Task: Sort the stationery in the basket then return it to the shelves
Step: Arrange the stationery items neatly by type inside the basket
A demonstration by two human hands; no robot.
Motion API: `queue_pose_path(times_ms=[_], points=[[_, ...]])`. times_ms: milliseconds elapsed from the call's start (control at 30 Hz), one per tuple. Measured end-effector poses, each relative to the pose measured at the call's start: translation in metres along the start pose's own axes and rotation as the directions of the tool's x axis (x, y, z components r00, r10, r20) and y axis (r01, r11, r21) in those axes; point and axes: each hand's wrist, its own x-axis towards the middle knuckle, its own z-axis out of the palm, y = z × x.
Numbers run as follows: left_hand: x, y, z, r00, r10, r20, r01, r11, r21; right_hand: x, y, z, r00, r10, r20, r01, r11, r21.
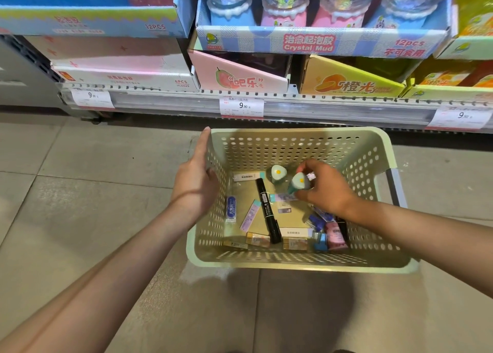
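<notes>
A pale green perforated basket sits on the tiled floor before the shelf. My left hand grips its left rim, thumb inside. My right hand is inside the basket and pinches a small teal item with a white egg-shaped top. A second egg-topped item lies just left of it. On the basket floor lie a black marker, a blue-labelled eraser, a slim lilac box, small yellow boxes and blue and pink items under my right wrist.
The low shelf edge with 9.90 price tags runs behind the basket. On it stand display cartons: a Crystal Mud box, a pink pear box, a yellow orange box. Grey floor tiles spread left.
</notes>
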Motion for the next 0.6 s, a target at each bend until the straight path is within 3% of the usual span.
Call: queue_pose_path(times_ms=[100, 267, 600], points=[[0.001, -0.001, 0.000, 1.000, -0.005, -0.005, 0.005, 1.000, 0.002, 0.003, 0.008, -0.005, 0.998, -0.017, -0.061, 0.008, 0.990, -0.140], [0.002, -0.002, 0.001, 1.000, -0.011, -0.013, 0.011, 1.000, 0.010, 0.011, 0.014, 0.000, 0.990, -0.005, -0.138, -0.020, 0.984, -0.179], [-0.002, 0.003, -0.002, 1.000, -0.012, 0.000, 0.012, 1.000, -0.004, 0.025, 0.019, 0.014, 0.995, -0.098, -0.023, 0.073, 0.859, -0.507]])
